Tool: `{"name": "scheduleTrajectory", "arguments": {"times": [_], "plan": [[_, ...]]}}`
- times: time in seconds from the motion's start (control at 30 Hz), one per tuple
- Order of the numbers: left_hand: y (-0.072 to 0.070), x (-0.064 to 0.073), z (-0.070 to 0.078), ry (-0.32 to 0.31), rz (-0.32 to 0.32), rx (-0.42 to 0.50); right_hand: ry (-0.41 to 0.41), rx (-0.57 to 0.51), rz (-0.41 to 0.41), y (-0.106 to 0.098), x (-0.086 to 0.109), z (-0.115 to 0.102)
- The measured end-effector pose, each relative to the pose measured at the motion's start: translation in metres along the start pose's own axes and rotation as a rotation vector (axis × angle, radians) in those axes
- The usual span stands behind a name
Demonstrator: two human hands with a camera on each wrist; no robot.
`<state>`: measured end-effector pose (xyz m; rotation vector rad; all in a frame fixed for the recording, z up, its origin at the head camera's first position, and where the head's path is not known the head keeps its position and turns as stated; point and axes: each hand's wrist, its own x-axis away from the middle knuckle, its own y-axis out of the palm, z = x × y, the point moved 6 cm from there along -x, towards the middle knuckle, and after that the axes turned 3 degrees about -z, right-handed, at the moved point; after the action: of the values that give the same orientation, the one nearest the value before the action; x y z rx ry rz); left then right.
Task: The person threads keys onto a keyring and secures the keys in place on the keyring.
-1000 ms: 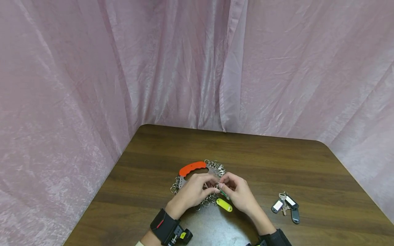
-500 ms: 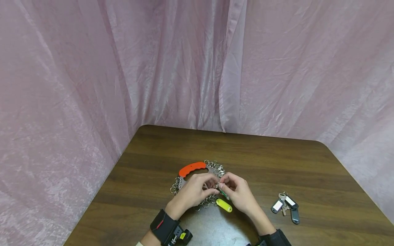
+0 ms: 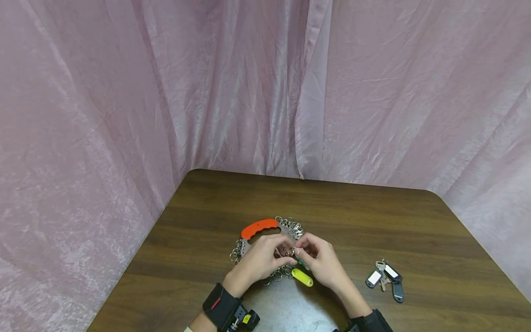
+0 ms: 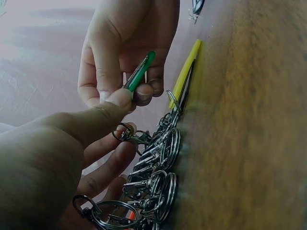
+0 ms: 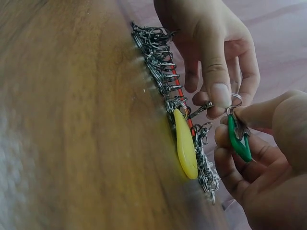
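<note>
A large key ring holder with an orange grip [image 3: 259, 227] and a row of metal clasps and split rings [image 4: 158, 167] lies at mid-table. Over it my left hand [image 3: 263, 256] pinches a small metal split ring [image 5: 236, 99] between thumb and fingers. My right hand [image 3: 322, 259] meets it from the other side and pinches a green key tag [image 5: 237, 139]. Something metallic, possibly a key, shows against the tag. Below the hands a yellow key tag [image 3: 302, 277] hangs by the holder's rings. Fingertips partly hide the ring in the head view.
On the right side of the wooden table [image 3: 415, 230] lies a bunch of keys [image 3: 382, 274] with several dark grey tags. A pink curtain [image 3: 249, 92] hangs behind the table's far edge. Straps with cameras sit on both wrists.
Both hands stay in the same place. Only the left fingers and thumb shift slightly around the small ring. The holder and the keys on the right have not moved.
</note>
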<state>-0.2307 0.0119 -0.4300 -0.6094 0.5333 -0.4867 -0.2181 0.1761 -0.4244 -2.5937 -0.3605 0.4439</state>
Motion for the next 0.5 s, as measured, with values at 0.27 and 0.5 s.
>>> {"name": "scheduleTrajectory", "arguments": {"times": [0.27,0.5], "plan": [[0.0000,-0.0002,0.0006,0.045,0.008,-0.026,0.003,0.032,-0.001,-0.0004,-0.0007,0.0014],[-0.0010,0.0008,0.0010,0.067,0.009,-0.033,0.007,0.048,-0.018,0.0013,-0.0006,0.0004]]}}
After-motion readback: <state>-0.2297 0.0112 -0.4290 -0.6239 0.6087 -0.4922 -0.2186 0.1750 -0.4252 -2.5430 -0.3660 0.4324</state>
